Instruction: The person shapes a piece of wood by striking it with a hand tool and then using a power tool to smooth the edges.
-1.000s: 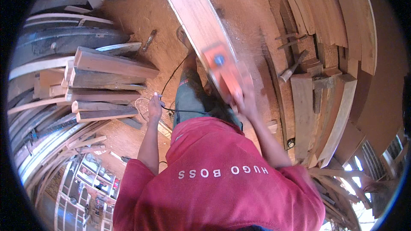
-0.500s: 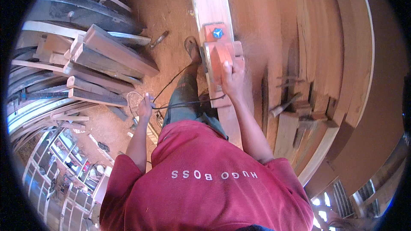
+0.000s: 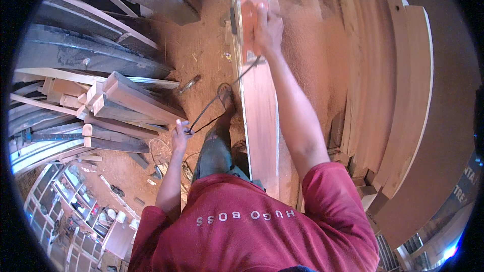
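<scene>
An orange electric planer with a blue knob lies on a long wooden plank, near the plank's far end. My right hand is wrapped round the planer's handle, that arm stretched far forward. From the planer's rear a black power cord runs back to the left. My left hand holds this cord off to the left of the plank, at about knee level in the picture. Behind the planer, the plank's top looks smooth and pale pinkish.
Stacked timber pieces and long dark boards lie to the left. On the right, several thick planks stand side by side, with sawdust heaped between them and the workpiece. A shelf with small items is at lower left.
The planer and my right hand have moved forward along the plank, away from me. My right arm is straighter. The cord has followed, still in my left hand.
</scene>
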